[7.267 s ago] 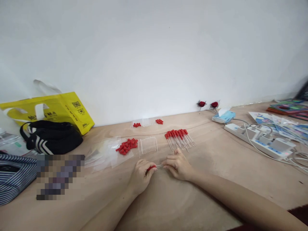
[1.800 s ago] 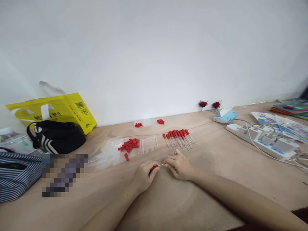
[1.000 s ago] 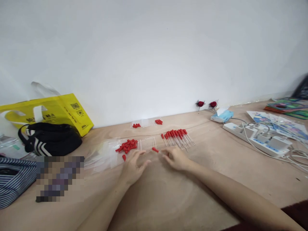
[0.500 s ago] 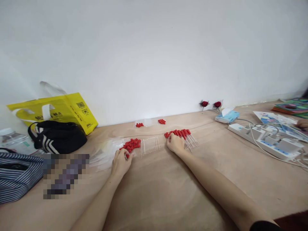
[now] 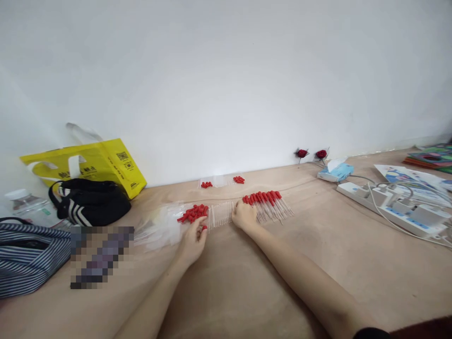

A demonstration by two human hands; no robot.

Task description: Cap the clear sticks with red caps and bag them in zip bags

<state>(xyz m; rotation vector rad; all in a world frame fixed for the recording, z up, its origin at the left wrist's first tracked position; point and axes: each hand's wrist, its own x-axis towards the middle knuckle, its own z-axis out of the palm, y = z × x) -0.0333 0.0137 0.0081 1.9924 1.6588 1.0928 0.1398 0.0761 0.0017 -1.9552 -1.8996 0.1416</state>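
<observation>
My left hand (image 5: 193,241) pinches a small red cap-like piece (image 5: 205,228) between thumb and finger. It is just in front of a loose pile of similar red pieces (image 5: 193,213). My right hand (image 5: 244,214) is closed at the right end of a row of thin white sticks (image 5: 219,213); its fingertips are turned away, so whatever they grip is hidden. Right of that hand lies a fanned row of red-tipped white sticks (image 5: 270,200), red ends toward the wall.
Clear plastic bags (image 5: 155,230) lie left of the pile. A yellow bag (image 5: 130,165), black pouch (image 5: 100,202) and striped bag (image 5: 31,256) stand left. Tissues (image 5: 335,170), a power strip (image 5: 391,209) and two dark red flowers (image 5: 302,153) are right. Small red clusters (image 5: 239,180) sit near the wall.
My right hand has moved left from the red-tipped sticks to the end of the plain white row. My left hand has drawn right, away from the pile, with the red piece.
</observation>
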